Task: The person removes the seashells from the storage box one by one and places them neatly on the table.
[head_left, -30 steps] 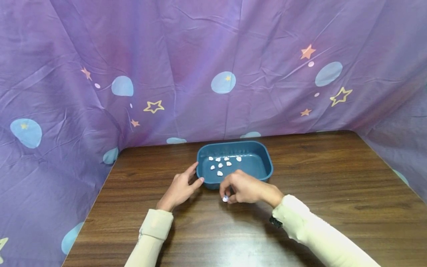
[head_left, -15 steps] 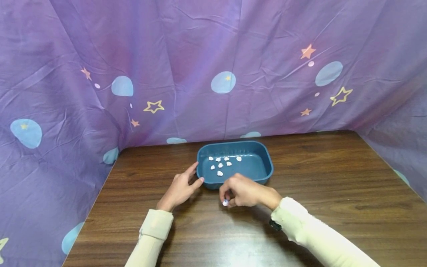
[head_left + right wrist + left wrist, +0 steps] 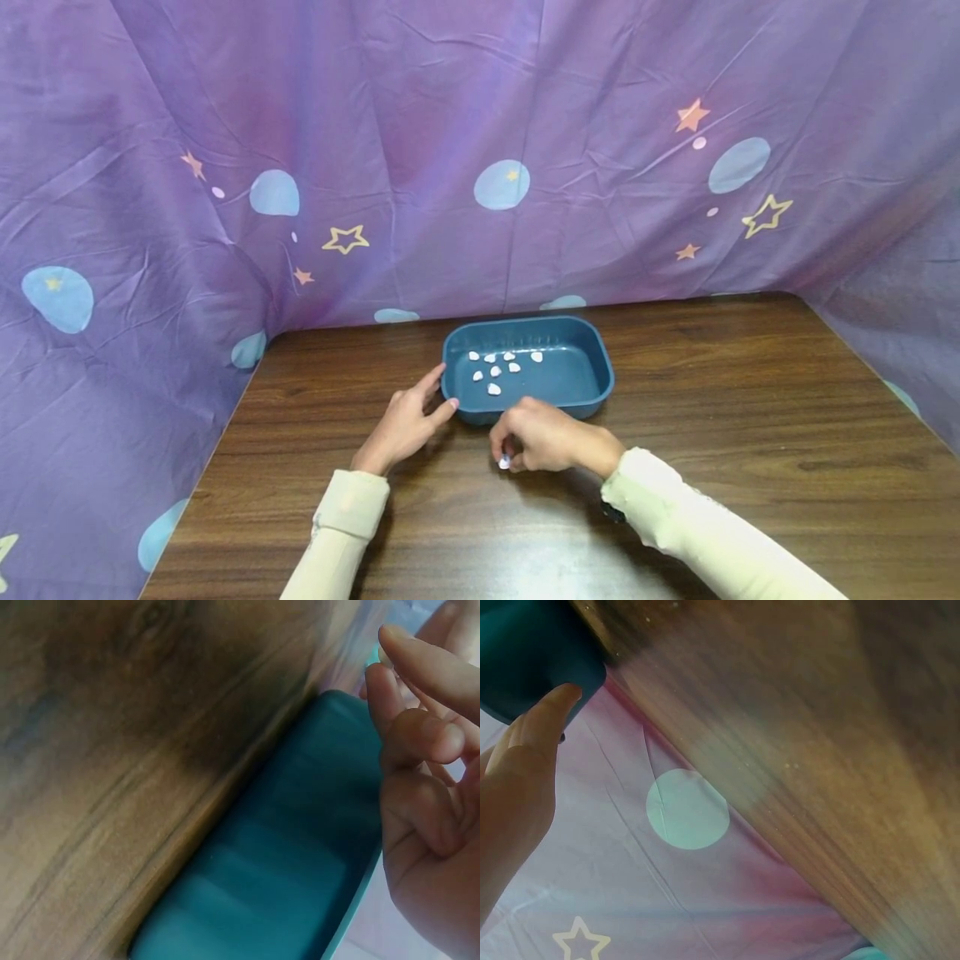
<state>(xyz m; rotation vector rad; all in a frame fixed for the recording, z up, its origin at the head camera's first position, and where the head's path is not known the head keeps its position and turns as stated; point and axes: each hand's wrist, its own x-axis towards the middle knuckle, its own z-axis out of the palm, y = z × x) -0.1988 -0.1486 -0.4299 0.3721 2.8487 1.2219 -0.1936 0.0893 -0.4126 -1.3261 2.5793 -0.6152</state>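
Note:
A blue plastic basin [image 3: 566, 407] stands on the wooden table, with several small white pebble-like pieces [image 3: 494, 389] spread over the left half of its floor. My left hand [image 3: 405, 423] rests against the basin's left end, thumb on the near left corner and straight fingers along the side. In front of the basin's near wall, my right hand [image 3: 543, 437] pinches one small white pebble [image 3: 504, 462] between thumb and fingertip, low over the table. The right wrist view shows the curled fingers [image 3: 424, 735] beside the basin wall; the pebble there is mostly hidden.
The brown wooden table [image 3: 712, 400] reaches back to a purple curtain [image 3: 420, 167] printed with stars and blue spots. The basin sits close to the table's far edge. A dark band [image 3: 612, 512] shows under the right sleeve cuff.
My right hand has drawn slightly toward the table's front, away from the basin, with the pebble still pinched. The left hand, the basin and the pieces inside it stay put.

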